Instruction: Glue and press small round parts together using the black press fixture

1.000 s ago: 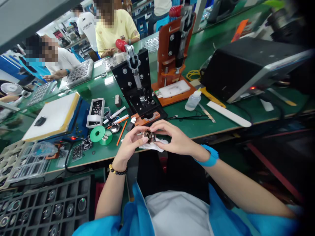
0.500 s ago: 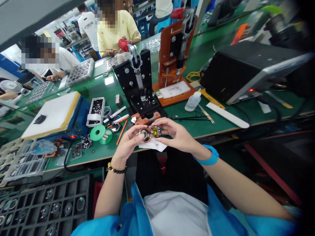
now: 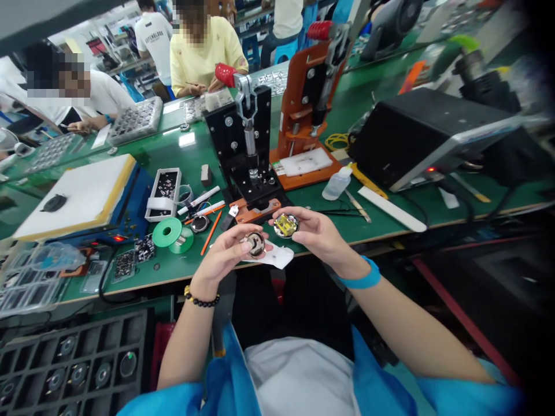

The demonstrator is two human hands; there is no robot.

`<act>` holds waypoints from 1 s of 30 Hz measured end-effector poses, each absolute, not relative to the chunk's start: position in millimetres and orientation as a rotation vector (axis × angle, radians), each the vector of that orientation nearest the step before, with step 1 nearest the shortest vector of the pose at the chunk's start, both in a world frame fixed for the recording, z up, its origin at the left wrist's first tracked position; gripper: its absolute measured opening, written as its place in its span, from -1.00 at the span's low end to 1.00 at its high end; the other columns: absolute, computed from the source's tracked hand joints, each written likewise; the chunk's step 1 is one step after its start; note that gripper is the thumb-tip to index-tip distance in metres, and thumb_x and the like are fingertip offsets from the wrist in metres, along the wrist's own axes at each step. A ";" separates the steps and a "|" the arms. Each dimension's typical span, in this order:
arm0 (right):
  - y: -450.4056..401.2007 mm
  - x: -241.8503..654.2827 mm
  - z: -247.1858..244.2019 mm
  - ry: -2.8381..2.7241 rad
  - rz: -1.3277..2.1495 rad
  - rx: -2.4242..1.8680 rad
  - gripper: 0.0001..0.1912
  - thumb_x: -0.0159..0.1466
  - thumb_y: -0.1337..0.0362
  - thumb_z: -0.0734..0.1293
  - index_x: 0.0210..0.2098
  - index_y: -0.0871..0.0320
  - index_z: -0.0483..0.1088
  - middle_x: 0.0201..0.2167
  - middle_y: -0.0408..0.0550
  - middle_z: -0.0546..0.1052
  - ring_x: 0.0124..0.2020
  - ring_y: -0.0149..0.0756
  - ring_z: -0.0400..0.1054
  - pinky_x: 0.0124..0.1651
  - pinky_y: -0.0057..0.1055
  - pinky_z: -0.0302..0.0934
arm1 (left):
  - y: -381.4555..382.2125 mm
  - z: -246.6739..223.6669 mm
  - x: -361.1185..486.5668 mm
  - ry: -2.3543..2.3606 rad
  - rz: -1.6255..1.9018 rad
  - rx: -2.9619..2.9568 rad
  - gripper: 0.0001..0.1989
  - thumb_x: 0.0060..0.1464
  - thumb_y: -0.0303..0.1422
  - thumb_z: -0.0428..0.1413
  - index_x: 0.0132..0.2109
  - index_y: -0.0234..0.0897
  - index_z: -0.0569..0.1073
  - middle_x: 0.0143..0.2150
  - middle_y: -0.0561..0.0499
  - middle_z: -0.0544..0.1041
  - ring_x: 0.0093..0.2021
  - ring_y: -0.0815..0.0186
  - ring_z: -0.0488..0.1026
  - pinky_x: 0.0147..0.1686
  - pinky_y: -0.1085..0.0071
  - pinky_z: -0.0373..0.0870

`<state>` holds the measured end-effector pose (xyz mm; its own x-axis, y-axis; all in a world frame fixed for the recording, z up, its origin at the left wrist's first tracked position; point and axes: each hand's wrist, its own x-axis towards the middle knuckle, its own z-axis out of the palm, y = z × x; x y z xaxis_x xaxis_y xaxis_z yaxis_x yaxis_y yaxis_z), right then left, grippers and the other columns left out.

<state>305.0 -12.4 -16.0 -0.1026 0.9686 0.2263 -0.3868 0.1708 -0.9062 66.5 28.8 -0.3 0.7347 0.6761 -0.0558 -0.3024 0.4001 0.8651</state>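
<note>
Between thumb and fingers, my left hand (image 3: 229,251) grips a round watch-case-like part (image 3: 255,245), its pale inner face with a dark rim turned up. My right hand (image 3: 314,231) pinches a round module (image 3: 286,225) with yellow film on its face, by the edge. The two parts are apart, side by side at the bench's front edge. Below them lies a white sheet of paper (image 3: 280,256). Just behind my hands stands a black toggle press (image 3: 243,144) with a red handle and an orange fixture (image 3: 255,211) at its foot.
An orange press (image 3: 303,110), a dropper bottle (image 3: 337,184) and a black box device (image 3: 427,133) stand to the right. Leftward are a green solder spool (image 3: 167,232), a white parts box (image 3: 165,193) and a blue heating unit (image 3: 139,199). A compartment tray (image 3: 82,341) sits lower left. Co-workers sit opposite.
My hands have moved apart, and the two round parts with them. The yellow-filmed module is now tilted so that more of its face shows. The camera view has shifted slightly.
</note>
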 end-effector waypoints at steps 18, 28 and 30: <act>-13.4 312.5 -20.4 -1.030 1.398 -0.701 -0.44 0.05 0.01 0.64 -0.01 0.04 0.59 0.01 0.02 0.62 0.00 -0.09 0.58 0.08 -0.23 0.49 | 29.0 -5.5 57.6 0.357 0.554 0.906 -0.58 0.13 -0.26 0.40 0.10 -0.26 0.58 0.04 -0.20 0.61 -0.02 0.05 0.66 -0.14 0.35 0.65; -13.0 315.7 -22.5 -1.014 1.374 -0.752 -0.38 0.01 -0.07 0.63 -0.02 0.06 0.55 0.02 0.03 0.59 0.01 -0.06 0.56 0.08 -0.21 0.48 | 31.7 -7.5 52.3 0.328 0.550 0.873 -0.54 0.08 -0.21 0.42 0.07 -0.30 0.57 0.00 -0.19 0.60 -0.09 0.08 0.66 -0.24 0.42 0.64; -13.0 318.9 -24.6 -0.956 1.333 -0.749 -0.40 0.03 -0.10 0.60 -0.01 0.02 0.55 0.02 -0.02 0.58 0.03 -0.10 0.54 0.16 -0.21 0.45 | 31.4 -6.9 49.9 0.299 0.596 0.854 -0.56 0.06 -0.19 0.43 0.03 -0.31 0.59 -0.06 -0.15 0.59 -0.16 0.16 0.66 -0.32 0.50 0.62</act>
